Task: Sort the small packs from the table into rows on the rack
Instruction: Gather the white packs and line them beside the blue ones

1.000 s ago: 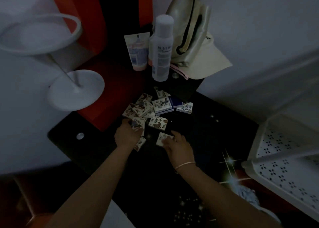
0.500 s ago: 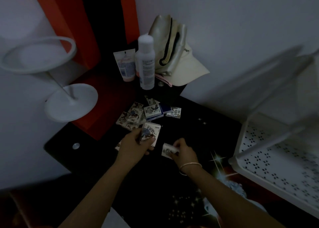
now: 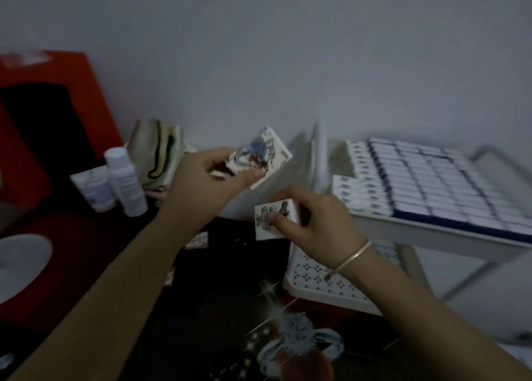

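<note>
head view: low over the dark table (image 3: 201,323), the right hand (image 3: 313,222) has a pinch grip on one small pack (image 3: 273,220), thumb on its face, aimed rackward i'd judge. just above, the left hand (image 3: 207,176) has its grip curled round a motion-blurred bundle of packs (image 3: 263,157), likely the supply; count unreadable. beyond, the rack (image 3: 431,233) carries tidy filled rows (image 3: 417,179) on its top shelf, right end cut off.

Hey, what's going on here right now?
A person is sorting small packs. The left hand grips a printed pack above the dark table, and the right hand pinches another pack. Beside them, the white rack has neat rows of packs covering much of its top shelf.
</note>
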A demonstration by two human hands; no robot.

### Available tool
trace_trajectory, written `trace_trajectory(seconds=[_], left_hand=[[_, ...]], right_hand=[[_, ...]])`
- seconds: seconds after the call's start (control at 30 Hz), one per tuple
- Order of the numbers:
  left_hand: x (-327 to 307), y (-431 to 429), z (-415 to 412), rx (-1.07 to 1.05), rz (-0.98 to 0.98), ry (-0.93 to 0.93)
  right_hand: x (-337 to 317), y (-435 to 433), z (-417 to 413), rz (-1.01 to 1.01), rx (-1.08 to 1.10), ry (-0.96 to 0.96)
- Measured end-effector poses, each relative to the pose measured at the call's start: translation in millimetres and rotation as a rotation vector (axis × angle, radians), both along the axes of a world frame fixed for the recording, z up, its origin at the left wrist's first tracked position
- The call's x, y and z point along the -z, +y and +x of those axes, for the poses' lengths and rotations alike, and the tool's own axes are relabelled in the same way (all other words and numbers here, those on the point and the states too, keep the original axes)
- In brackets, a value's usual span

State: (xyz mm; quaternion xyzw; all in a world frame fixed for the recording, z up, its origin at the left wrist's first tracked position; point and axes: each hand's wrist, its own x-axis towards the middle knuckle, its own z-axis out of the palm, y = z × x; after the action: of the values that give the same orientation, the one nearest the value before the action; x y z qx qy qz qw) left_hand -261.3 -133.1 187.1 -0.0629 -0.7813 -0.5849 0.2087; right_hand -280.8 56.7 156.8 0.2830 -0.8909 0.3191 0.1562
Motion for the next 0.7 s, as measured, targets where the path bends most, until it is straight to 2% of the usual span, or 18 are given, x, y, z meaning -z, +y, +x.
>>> trace_trajectory(seconds=[0.13,0.23,0.33,0.43,0.5,0.6,0.7], left_hand=[[-46,40,-28,0.006,-0.017,0.07],[-66,74,-51,0.028,-0.177,0.055],[-73,106,-75,0.064,-0.337,-0.003],[-69,131,-108,0.12,-0.421,-0.157],[-64,144,-127,0.067,-0.605,-0.218],[-55,165,-142,-0.123,-0.904,-0.234],[-40,182,-149,-0.217,-1.06,-0.204]], right_hand=[[-41,55,4,-0.045,0.117,0.027],[-57,94,-7,-0.135,0.207,-0.045],[-62,123,-24,-0.21,0.258,-0.12],[-61,145,-43,-0.217,0.306,-0.187],[-59,152,-55,-0.2,0.343,-0.216],[-55,159,-76,-0.243,0.385,-0.248],[-48,161,-98,-0.327,0.365,-0.265]])
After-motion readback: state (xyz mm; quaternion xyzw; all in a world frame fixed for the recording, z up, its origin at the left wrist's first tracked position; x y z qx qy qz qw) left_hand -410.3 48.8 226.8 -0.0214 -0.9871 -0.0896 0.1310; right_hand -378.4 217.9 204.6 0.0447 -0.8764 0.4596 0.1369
